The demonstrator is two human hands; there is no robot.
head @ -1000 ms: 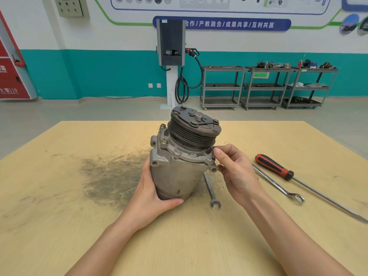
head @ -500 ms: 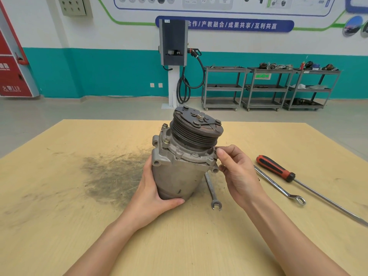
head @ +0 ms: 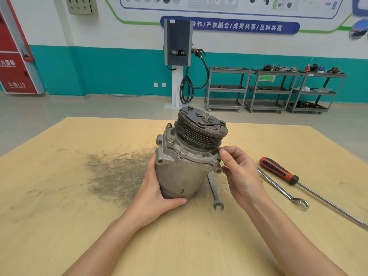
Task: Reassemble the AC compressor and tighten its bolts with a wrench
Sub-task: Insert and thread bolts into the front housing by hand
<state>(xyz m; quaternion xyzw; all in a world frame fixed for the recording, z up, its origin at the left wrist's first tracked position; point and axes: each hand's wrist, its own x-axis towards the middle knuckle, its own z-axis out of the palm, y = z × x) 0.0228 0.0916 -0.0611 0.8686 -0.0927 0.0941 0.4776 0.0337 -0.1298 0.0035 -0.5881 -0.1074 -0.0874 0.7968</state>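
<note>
Compressor (head: 185,168) between both hands' fingers (head: 229,154)

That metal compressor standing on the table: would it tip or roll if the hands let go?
The compressor leans, held by the left hand, so it would probably tip. Its rounded body might then roll, though the bolt lugs the right hand pinches at should check that. All cast metal with a thick pulley, it looks heavy for its size.

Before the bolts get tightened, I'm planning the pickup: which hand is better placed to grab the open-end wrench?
Probably the right hand. It pinches at the AC compressor flange, and the open-end wrench lies on the table just below it. The left hand grips the compressor body, steadying it.
</note>
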